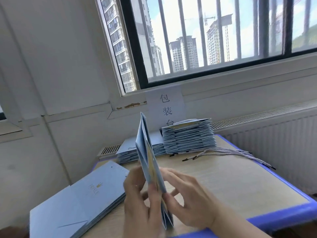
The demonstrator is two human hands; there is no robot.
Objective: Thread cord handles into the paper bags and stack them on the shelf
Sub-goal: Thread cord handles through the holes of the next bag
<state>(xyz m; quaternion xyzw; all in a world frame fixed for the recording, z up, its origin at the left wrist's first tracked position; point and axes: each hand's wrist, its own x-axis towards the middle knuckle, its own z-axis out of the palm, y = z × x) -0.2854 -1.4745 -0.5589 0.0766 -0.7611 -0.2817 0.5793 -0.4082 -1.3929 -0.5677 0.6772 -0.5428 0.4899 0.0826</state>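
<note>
I hold a flat, folded light-blue paper bag [147,158] edge-on and nearly upright above the table. My left hand [139,201] grips its lower part from the left. From the right, my right hand [187,194] pinches the same bag near its bottom. A pile of flat blue bags [75,201] lies at the table's near left. Two more stacks of bags stand at the back, a low stack [130,152] and a taller stack [188,136] with a cord on top. Loose grey cord handles [228,152] with black tips lie to the right of the stacks.
The wooden table [231,182] has a blue rim [277,219]. A paper sign [165,107] is stuck on the wall under the barred window [214,36]. A white radiator [274,134] runs along the right wall.
</note>
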